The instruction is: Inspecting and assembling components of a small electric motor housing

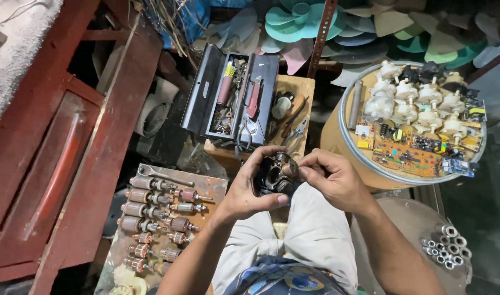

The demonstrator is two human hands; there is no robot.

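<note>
My left hand [247, 188] grips a small dark motor housing [273, 175] from below and the left side, over my knees. My right hand [332, 177] touches the housing's right side with curled fingertips pinched at its rim. The housing is round, blackish, with a hollow centre and metal parts showing on top. Both forearms reach in from the bottom of the view.
An open black metal toolbox [206, 90] with pliers and screwdrivers sits ahead on a wooden stool [299, 87]. Several motor armatures lie on a rusty tray [211, 183] at left. A round tray [348, 136] at right holds circuit boards and white parts. Fan blades [299, 19] are piled behind. Red wooden furniture [69, 153] stands at far left.
</note>
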